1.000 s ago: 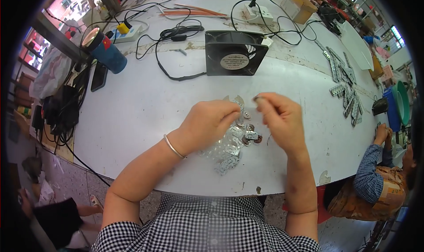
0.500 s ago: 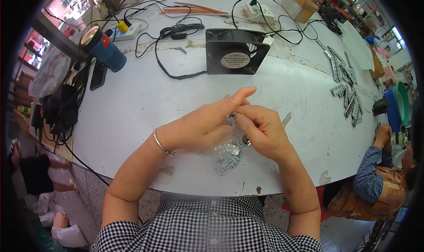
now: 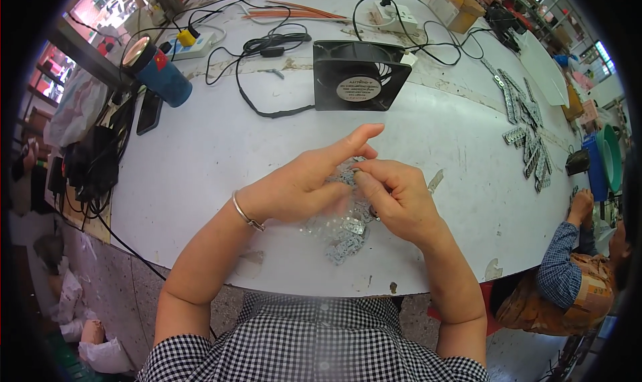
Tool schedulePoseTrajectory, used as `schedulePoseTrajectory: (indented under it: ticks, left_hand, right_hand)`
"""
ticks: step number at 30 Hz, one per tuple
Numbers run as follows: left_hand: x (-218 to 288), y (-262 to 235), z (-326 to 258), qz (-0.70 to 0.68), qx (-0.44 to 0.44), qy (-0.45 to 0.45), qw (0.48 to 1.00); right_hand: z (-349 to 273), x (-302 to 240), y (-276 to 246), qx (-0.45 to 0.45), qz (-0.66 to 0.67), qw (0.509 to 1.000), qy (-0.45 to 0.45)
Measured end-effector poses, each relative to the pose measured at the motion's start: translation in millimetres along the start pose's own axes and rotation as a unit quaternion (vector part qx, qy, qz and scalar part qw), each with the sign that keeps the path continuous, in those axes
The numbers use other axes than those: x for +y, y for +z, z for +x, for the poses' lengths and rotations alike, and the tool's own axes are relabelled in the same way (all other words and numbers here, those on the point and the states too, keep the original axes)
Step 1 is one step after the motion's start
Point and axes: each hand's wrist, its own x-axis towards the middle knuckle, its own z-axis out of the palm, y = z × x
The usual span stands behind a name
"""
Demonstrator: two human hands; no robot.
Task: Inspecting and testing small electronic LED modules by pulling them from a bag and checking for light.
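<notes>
One right hand (image 3: pixel 401 198) has its fingers pinched on one small metal piece (image 3: pixel 356 170), just in front of the left hand (image 3: pixel 294 184). The left hand's index finger points out straight and its thumb is blurred; whether its fingers grasp anything, I cannot tell. One silver bangle (image 3: pixel 247 213) circles the left wrist. Beneath and between both hands, a loose heap of small metal parts (image 3: pixel 346 247) lies on the white tabletop (image 3: pixel 200 174), too overlapped and partly hidden to count.

Beyond the hands stands one black fan (image 3: pixel 328 91) with one round pale label. Left of it are one coiled black cable (image 3: pixel 271 44), one blue tumbler (image 3: pixel 164 77) and, just beside that, one phone (image 3: pixel 148 112). Two power strips (image 3: pixel 199 46) sit toward the back, one on each side. Several orange rods (image 3: pixel 294 12) lie between them. To the right, many perforated metal strips (image 3: pixel 531 144) overlap uncountably; behind them stands one cardboard box (image 3: pixel 455 7). One co-worker (image 3: pixel 562 288) sits at the right edge.
</notes>
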Motion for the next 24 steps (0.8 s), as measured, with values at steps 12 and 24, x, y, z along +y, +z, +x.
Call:
schedulePoseTrajectory:
  ticks: [12, 24]
  left_hand:
    - [5.3, -3.4, -1.6, 0.167, 0.014, -0.036, 0.985]
    - [2.0, -7.1, -7.4, -0.098, -0.045, -0.028, 0.994]
  right_hand:
    - [-2.8, 1.9, -6.2, 0.066, -0.046, 0.996, -0.034]
    - [-4.0, 1.3, -12.5, -0.069, 0.221, 0.972, 0.047]
